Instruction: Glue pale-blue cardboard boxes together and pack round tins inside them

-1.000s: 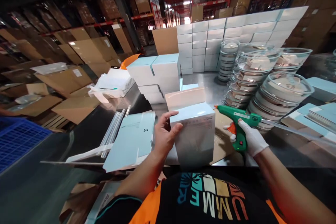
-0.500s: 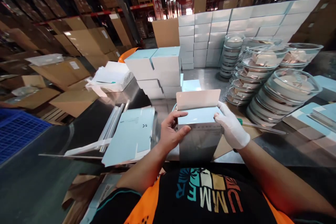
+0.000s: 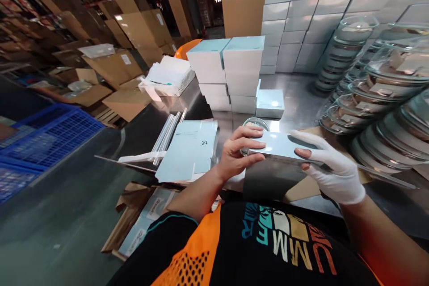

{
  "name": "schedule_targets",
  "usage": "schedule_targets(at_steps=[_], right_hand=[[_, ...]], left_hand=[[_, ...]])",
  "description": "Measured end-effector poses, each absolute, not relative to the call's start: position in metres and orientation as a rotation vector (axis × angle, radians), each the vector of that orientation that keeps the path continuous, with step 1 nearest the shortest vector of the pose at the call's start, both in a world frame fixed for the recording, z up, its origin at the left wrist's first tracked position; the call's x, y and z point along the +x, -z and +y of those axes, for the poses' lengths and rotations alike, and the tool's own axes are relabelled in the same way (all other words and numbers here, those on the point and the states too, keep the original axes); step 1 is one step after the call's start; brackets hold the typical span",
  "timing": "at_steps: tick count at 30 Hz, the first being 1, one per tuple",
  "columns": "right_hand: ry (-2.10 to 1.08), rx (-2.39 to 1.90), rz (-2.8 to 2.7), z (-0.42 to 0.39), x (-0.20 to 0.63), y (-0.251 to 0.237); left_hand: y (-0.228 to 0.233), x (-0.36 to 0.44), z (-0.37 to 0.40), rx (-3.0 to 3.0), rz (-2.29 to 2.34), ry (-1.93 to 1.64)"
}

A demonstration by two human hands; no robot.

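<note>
Between my hands is a small light-blue cardboard box (image 3: 278, 144), its glossy top facing up and its flap folded down. My bare left hand (image 3: 239, 148) grips the left end, fingers over the top and thumb along the near side. At the right end, my right hand (image 3: 337, 167) holds it in a white glove with bare fingertips showing. Just behind the box, a round clear glass piece (image 3: 256, 121) is partly hidden by it and my left hand. A flat pile of light-blue cardboard sheets (image 3: 187, 149) lies left of my hands.
Stacked white-and-blue boxes (image 3: 241, 65) stand beyond my hands, with a single box (image 3: 270, 103) beside them. A wall of boxes (image 3: 295, 22) rises behind. Stacked glass bowls (image 3: 385, 94) crowd the right. A white basket (image 3: 174, 82) and blue crates (image 3: 56, 138) are left.
The raised flap has come down over the box top. Both hands have shifted right with the box in view, and the camera has turned left and downward.
</note>
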State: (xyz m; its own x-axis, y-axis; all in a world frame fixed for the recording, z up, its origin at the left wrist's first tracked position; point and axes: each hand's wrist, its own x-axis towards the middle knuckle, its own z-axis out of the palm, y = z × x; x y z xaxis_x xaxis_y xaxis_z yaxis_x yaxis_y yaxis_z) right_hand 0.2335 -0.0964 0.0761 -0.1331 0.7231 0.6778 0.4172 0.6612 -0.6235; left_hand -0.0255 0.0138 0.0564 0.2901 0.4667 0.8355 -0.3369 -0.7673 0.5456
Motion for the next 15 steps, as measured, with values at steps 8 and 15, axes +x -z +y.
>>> schedule_targets(at_steps=[8, 15], right_hand=[[-0.634, -0.863, -1.766, -0.056, 0.185, -0.096], [-0.464, -1.407, -1.801, 0.036, 0.206, -0.055]], left_hand=[[-0.137, -0.064, 0.009, 2.425, 0.387, -0.971], [-0.155, -0.164, 0.026, 1.812, 0.855, -2.297]])
